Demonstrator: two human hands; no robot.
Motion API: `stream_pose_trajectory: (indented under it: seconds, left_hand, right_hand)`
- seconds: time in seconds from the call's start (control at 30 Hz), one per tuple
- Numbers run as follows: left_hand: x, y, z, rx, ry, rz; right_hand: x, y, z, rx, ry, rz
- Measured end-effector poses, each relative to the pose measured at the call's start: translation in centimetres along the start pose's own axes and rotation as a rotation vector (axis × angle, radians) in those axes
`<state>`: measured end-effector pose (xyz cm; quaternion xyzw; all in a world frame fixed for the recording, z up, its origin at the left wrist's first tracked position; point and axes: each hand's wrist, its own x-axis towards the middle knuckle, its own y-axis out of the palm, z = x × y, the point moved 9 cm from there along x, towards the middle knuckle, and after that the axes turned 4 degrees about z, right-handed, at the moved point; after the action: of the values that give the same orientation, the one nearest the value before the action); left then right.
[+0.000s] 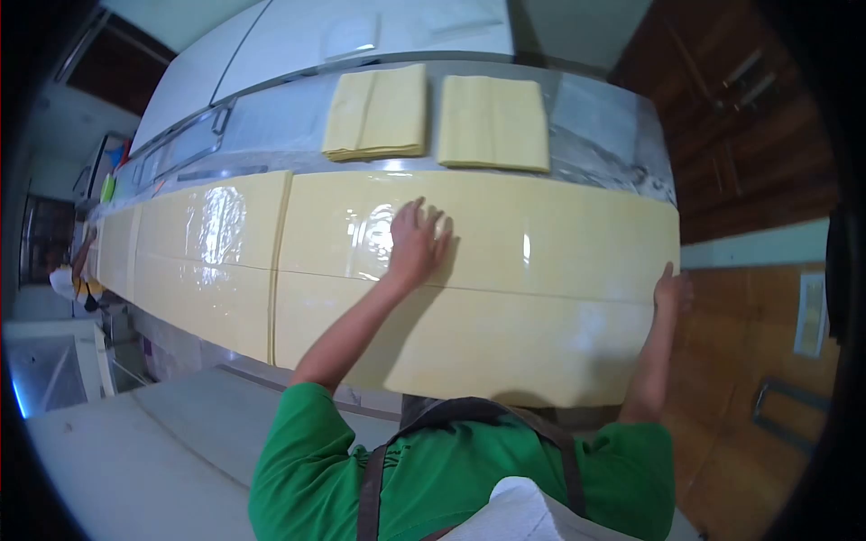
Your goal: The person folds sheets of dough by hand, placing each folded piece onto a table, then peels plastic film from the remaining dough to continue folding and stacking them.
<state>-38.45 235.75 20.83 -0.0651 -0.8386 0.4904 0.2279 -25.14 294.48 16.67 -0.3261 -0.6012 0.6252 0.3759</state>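
Note:
A long, glossy, pale yellow sheet point(541, 234) lies flat on the counter in front of me, with a line running along its length. My left hand point(419, 243) rests on its upper half, fingers spread and holding nothing. At the sheet's right end, my right hand point(673, 290) is closed around the edge, though the undersides of the fingers are hidden. A second pale yellow sheet point(180, 234) meets it on the left at a raised seam. Beyond the sheets sit two folded yellow stacks, one on the left point(374, 113) and one on the right point(493, 123).
The shiny counter point(271, 126) stretches far to the left, where another person point(81, 275) stands at its end. White cabinet fronts point(298, 36) line the back. Brown wooden cabinets point(722, 99) and an orange-brown surface with a metal handle point(785, 410) are on the right.

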Motion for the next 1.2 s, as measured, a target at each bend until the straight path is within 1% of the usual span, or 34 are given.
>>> stream_pose_trajectory:
  seconds: [0.07,0.1,0.13,0.17,0.23,0.27,0.3,0.37,0.4,0.47,0.5,0.53,0.57,0.63,0.67,0.7,0.73,0.77,0.8,0.83,0.87,0.9,0.93,0.97,1.0,1.03,1.07,1.1,1.13,1.17,1.2]
  left_hand:
    - [-0.3,2.6,-5.3,-0.03,0.082,0.053]
    - [-0.6,4.2,-9.0,-0.053,0.14,0.087]
    - [-0.2,4.9,-11.9,-0.088,0.162,0.094]
    - [0.0,5.8,-14.5,-0.079,0.203,0.111]
    - [0.4,7.2,-18.0,-0.089,0.232,0.146]
    - [0.8,7.7,-19.0,-0.101,0.247,0.145]
    - [1.0,8.3,-19.6,-0.089,0.238,0.158]
    - [1.5,9.5,-20.3,-0.069,0.231,0.168]
    - [2.0,9.7,-20.6,-0.124,0.257,0.128]
    - [3.6,10.1,-20.9,-0.18,0.278,0.082]
    - [4.6,12.2,-19.7,-0.499,0.075,0.297]
    - [4.8,14.5,-19.1,-0.815,-0.138,0.51]
    - [5.7,15.0,-19.1,-0.814,-0.147,0.503]
    - [5.2,18.0,-18.2,-1.642,-0.681,0.581]
    - [5.0,17.8,-18.1,-1.7,-0.755,0.592]
    - [5.1,17.7,-17.7,-1.697,-0.758,0.573]
    - [4.6,17.8,-17.1,-1.53,-0.753,0.557]
    - [4.2,17.9,-16.3,-1.363,-0.751,0.541]
    - [3.5,18.8,-15.7,-1.357,-0.762,0.531]
    - [3.7,18.9,-14.4,-1.204,-0.673,0.382]
    - [4.2,17.6,-13.8,-1.049,-0.583,0.235]
    - [3.9,17.7,-13.4,-1.046,-0.594,0.224]
    - [4.3,14.9,-14.2,-0.668,-0.308,0.069]
    - [4.1,12.2,-16.4,-0.281,-0.027,-0.075]
    - [3.9,12.4,-17.7,-0.198,-0.035,0.131]
    - [3.6,12.3,-17.7,-0.192,-0.053,0.127]
    - [3.5,12.6,-18.2,-0.096,0.009,0.182]
    - [3.7,13.0,-18.7,0.002,0.075,0.237]
    - [3.9,13.4,-18.4,0.03,0.068,0.303]
    - [4.3,13.0,-18.1,0.033,0.063,0.3]
    - [4.3,13.1,-17.9,-0.026,0.073,0.356]
  right_hand:
    - [2.1,3.8,-2.1,0.289,-0.26,0.256]
    - [2.7,4.5,-2.9,0.131,-0.466,0.003]
    - [2.0,3.3,-2.7,0.126,-0.494,0.085]
    - [1.6,1.1,-2.0,0.042,-0.417,0.156]
    - [1.6,-1.3,-1.3,0.306,-0.466,0.082]
    - [2.7,-0.9,-1.9,0.294,-0.383,0.077]
    - [3.4,-1.8,-1.6,0.291,-0.375,0.072]
    - [4.4,-0.9,-1.7,0.156,-0.268,0.299]
    - [4.1,-1.1,-1.1,0.159,-0.269,0.294]
    - [2.0,-2.2,2.7,0.07,-0.449,0.156]
    - [-2.9,-6.5,6.3,0.138,-0.55,0.203]
    - [-5.1,-6.3,8.5,0.173,-0.6,0.207]
    - [-8.4,-7.6,10.9,0.222,-0.656,0.222]
    - [-12.9,-7.4,14.0,0.539,-0.695,0.405]
    - [-13.8,-7.1,14.6,0.542,-0.711,0.41]
    - [-14.2,-7.6,14.8,0.514,-0.725,0.241]
    - [-14.7,-7.9,14.5,0.487,-0.73,0.074]
    - [-14.4,-7.1,14.5,0.493,-0.741,0.083]
    - [-13.0,-4.9,14.1,0.369,-0.675,0.191]
    - [-12.1,-2.8,13.4,0.242,-0.607,0.294]
    - [-11.8,-2.1,13.5,0.243,-0.618,0.299]
    - [-11.3,-1.7,13.3,0.236,-0.6,0.246]
    - [-11.1,-1.3,12.9,0.227,-0.581,0.196]
    - [-10.5,-0.7,12.9,0.226,-0.593,0.204]
    - [-9.5,0.5,12.8,0.3,-0.551,0.29]
    - [-8.8,1.8,12.4,0.37,-0.51,0.378]
    - [-8.4,2.5,12.4,0.393,-0.54,0.365]
    - [-8.5,1.6,12.8,0.396,-0.555,0.367]
    - [-8.8,0.7,12.6,0.401,-0.535,0.361]
    - [-9.2,0.0,12.3,0.403,-0.511,0.357]
    - [-9.6,0.0,12.3,0.375,-0.538,0.34]
